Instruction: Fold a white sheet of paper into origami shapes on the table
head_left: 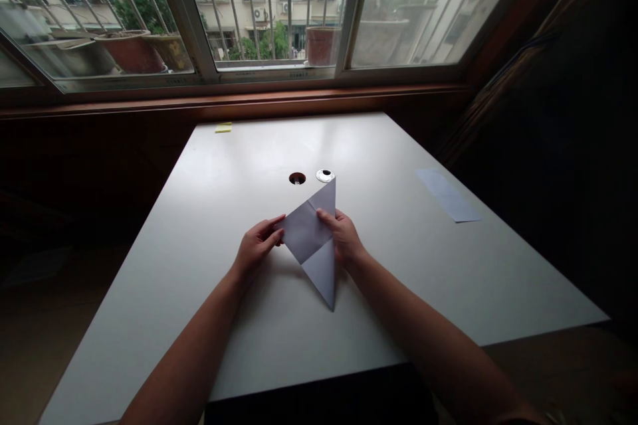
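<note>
Folded paper sheet (306,232), roughly triangular in outline, is held above the white table (149,292); the left hand (256,244) pinches its left corner between thumb and fingers, the right hand (345,236) grips its right edge, thumb on top; a silver ring (321,177) lies beyond, near a round hole (298,178)

Pale paper (306,234), folded triangular, creased, tilted, held above white table (164,265)
</note>
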